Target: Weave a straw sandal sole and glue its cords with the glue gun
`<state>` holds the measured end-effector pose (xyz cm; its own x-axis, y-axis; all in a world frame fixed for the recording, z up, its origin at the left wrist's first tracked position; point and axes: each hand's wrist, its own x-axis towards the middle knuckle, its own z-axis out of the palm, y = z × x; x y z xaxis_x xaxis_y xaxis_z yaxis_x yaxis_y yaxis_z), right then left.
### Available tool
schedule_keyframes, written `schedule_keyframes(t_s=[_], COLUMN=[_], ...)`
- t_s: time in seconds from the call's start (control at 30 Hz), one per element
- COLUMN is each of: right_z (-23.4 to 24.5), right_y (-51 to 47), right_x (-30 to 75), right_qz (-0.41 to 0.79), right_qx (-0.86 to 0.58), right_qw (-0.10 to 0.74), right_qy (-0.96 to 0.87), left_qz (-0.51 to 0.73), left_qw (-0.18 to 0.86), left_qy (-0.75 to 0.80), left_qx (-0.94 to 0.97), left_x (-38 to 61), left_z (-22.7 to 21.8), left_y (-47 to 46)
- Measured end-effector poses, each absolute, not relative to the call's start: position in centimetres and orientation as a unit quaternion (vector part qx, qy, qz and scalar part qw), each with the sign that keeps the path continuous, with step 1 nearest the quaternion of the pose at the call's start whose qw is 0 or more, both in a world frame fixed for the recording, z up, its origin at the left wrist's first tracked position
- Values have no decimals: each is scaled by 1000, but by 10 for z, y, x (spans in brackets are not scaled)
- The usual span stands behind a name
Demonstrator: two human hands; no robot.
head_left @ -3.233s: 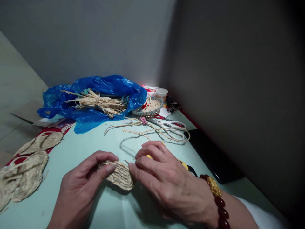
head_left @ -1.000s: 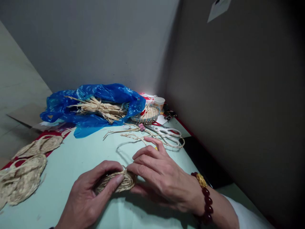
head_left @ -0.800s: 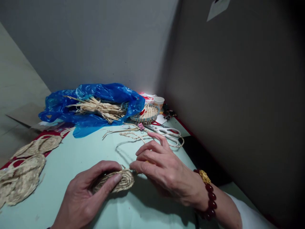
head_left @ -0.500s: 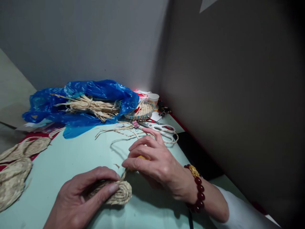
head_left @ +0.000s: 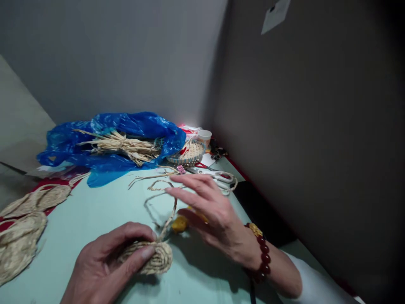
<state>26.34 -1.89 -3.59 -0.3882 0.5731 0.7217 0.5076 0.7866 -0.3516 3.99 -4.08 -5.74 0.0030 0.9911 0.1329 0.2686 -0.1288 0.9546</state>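
My left hand (head_left: 117,257) is closed on a coiled oval of braided straw (head_left: 160,258), thumb on top and fingers behind. A braided straw cord (head_left: 171,215) rises from the coil and curves back over the table. My right hand (head_left: 209,211), with a dark red bead bracelet (head_left: 265,255) at its wrist, hovers beside the cord, fingers stretched out and apart. Its index fingertip is near the cord; whether they touch I cannot tell. A yellow object (head_left: 179,224) shows below the right fingers, partly hidden, its kind unclear.
A blue plastic bag (head_left: 110,120) with a straw bundle (head_left: 126,145) lies at the back. Right of it are a woven basket (head_left: 190,153), a cup (head_left: 205,136), a pink clip (head_left: 181,169) and white-handled scissors (head_left: 223,177). Woven straw pieces (head_left: 23,236) lie at left; a wall (head_left: 300,126) borders the right.
My right fingers have spread and lifted away from the cord's base, uncovering more of the cord and the yellow object. My left hand keeps its grip on the coil. The view has tilted slightly.
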Motion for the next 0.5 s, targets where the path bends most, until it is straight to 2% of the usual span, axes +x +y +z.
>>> schedule_keyframes(t_s=[0.07, 0.1, 0.13, 0.2, 0.27, 0.33, 0.5], right_z=[-26, -21, -17, -13, -13, -16, -22], right_y=[-19, -19, -18, -17, -18, -18, -17], right_x=[274, 279, 283, 289, 289, 287, 288], right_qz=[31, 41, 55, 87, 104, 109, 128], right_qx=[-379, -424, -477, -563, -590, -585, -575], right_qw=[450, 418, 355, 170, 33, -3, -3], right_qy=[-808, -802, -802, -804, -800, -804, -808], left_qz=[498, 519, 542, 586, 617, 630, 624], left_qw=[417, 432, 447, 471, 481, 480, 429], left_qy=[529, 523, 515, 496, 491, 491, 475], left_qx=[546, 520, 491, 433, 383, 362, 448], left_x=[35, 31, 27, 19, 13, 11, 10], left_z=[-54, -53, -52, -52, -53, -54, -51], left_y=[-33, -28, -23, -14, -8, -6, -10])
